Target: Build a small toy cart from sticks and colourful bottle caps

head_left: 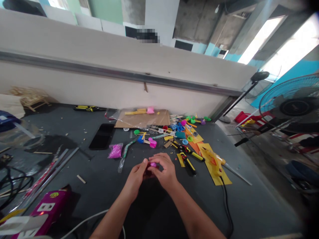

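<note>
My left hand [135, 177] and my right hand [165, 171] meet over the dark table [104, 179], both pinching a small pink piece [153, 164] between the fingertips. Just beyond them lie a small bag of pink bits [115, 151], a clear tube [124, 156] and a pink and blue toy part [149, 142]. To the right of my right hand are a yellow glue gun [211, 161] on yellow paper and a black and yellow cutter [187, 162].
A black phone [102, 136] lies to the far left of the hands. Cardboard under plastic [143, 119] and several coloured bottle caps [184, 127] sit near the white partition. A magenta box [48, 207] is at the near left. A fan [294, 106] stands at right.
</note>
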Motion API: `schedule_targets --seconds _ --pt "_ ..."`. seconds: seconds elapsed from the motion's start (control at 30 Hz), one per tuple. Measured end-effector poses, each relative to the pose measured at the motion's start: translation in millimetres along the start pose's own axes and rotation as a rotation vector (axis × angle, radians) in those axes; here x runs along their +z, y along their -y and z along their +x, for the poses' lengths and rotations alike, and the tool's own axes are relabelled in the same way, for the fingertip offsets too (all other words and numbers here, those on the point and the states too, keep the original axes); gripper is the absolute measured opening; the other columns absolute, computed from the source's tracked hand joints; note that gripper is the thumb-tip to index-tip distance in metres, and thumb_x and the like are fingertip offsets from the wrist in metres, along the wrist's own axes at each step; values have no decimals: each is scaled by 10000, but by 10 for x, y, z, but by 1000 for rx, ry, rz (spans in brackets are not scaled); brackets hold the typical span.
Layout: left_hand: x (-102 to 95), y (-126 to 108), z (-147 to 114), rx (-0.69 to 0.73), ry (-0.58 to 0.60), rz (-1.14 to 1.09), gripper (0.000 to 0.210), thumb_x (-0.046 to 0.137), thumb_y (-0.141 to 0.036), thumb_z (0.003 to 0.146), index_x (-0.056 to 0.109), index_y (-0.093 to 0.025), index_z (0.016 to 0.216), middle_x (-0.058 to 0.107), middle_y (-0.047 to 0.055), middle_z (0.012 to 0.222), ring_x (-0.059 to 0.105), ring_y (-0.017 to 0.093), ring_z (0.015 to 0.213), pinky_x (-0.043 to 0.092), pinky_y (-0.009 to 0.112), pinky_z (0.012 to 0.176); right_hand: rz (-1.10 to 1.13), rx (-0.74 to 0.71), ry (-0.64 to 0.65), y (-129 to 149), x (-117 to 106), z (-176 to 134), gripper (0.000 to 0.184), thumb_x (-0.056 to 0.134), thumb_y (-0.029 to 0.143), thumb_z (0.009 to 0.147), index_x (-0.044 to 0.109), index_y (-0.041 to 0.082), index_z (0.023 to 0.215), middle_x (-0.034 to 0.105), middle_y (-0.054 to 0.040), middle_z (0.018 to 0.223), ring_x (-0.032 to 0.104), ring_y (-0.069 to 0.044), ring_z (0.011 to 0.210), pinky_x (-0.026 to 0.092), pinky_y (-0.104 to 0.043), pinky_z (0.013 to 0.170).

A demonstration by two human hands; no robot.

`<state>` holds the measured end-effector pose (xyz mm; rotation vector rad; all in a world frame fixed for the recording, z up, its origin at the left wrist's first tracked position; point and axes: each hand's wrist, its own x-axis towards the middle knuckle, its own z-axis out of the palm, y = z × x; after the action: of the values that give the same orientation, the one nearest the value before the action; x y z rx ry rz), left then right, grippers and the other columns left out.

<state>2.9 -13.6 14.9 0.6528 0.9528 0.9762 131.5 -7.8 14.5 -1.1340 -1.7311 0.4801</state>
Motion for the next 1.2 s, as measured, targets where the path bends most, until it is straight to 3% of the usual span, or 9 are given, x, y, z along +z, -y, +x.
schedule_targets --seconds 0.17,0.37,0.5,0.67,0.73,0.9,0.97,1.07,1.2 --pt "-24 -46 -12 26 50 9 239 679 -358 708 703 -136 790 674 38 680 589 128 644 478 233 672 -118 -95 59 -22 16 -29 151 574 328 831 673 246 911 689 -29 1013 556 -203 993 404 -405 916" --pt "-45 19 4 53 -25 -23 280 641 -402 734 666 -138 644 611 1 554 529 92 525 443 196 559 -273 -176 169 -30 9 -37 375 542 320 856 538 222 1218 610 -55 1188 493 -212 1097 391 -401 930" --pt "-20 -6 -10 41 19 -36 270 649 -397 727 688 -130 717 640 22 603 552 108 561 459 220 601 -285 -172 177 -7 9 -46 325 489 257 884 550 237 1202 616 -39 1178 480 -199 1114 380 -397 946" --pt "-4 -47 -33 25 -30 -60 218 694 -352 684 663 -140 642 612 -6 537 514 83 482 440 196 546 -242 -163 175 -10 12 -52 500 572 274 814 454 199 1294 578 -74 1218 460 -215 1149 375 -413 972" --pt "-3 -32 -31 -3 -40 -78 234 688 -356 691 643 -141 609 612 -6 528 532 96 489 453 213 557 -225 -156 142 -32 4 -42 408 558 279 828 519 216 1229 617 -63 1158 490 -210 1121 366 -422 982" --pt "7 -52 -9 -47 -27 -308 334 546 -422 804 654 -143 954 700 96 920 644 201 831 485 328 780 -203 -112 85 87 56 -100 288 426 225 899 585 237 1139 660 -45 1085 543 -185 1080 350 -433 1006" --pt "18 -104 2 -16 -55 -459 413 447 -437 855 585 -151 1119 650 127 1101 610 211 997 446 354 888 -174 -149 176 238 136 -163 374 359 215 910 489 201 1261 578 -69 1230 475 -186 1187 317 -433 1047" --pt "46 -194 -15 2 -88 -589 464 357 -436 888 511 -151 1220 561 136 1253 515 210 1160 371 371 991 -164 -213 403 432 252 -199 631 349 364 907 163 46 1419 221 -158 1472 199 -258 1361 218 -471 1103" --pt "69 -303 -148 -91 -79 -582 457 382 -452 872 530 -186 1214 550 92 1279 461 225 1216 340 368 1028 -237 -164 408 472 270 -64 771 282 521 901 14 25 1428 47 -177 1499 23 -287 1383 144 -506 1114"
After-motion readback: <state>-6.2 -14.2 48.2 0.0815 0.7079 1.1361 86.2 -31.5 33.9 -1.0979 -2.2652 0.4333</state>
